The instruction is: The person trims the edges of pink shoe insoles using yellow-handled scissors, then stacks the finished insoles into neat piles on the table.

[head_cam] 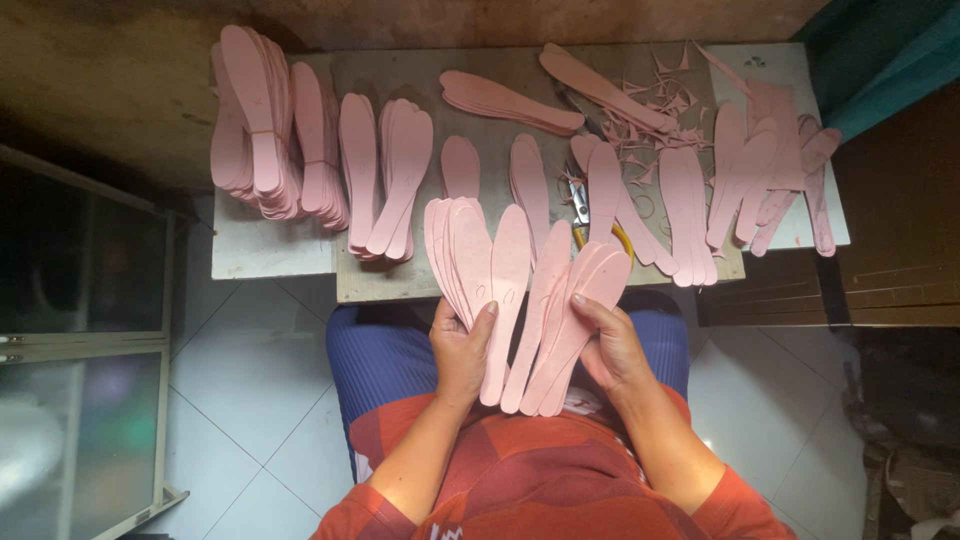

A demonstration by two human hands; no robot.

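Over the lap at the table's near edge, the left hand point(462, 350) gripped one fan of pink insoles point(470, 255) and the right hand point(610, 350) another fanned sheaf point(570, 310), so loosely spread that a slack thumb could probably let them slide to the tiled floor point(250, 390).

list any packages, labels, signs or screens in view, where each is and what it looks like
No packages, labels, signs or screens show here.
Small dark pen marks sit on the pink insoles fanned in the left hand and right hand; too small to make out.
Brown cardboard sheets at the right are plain and flat.
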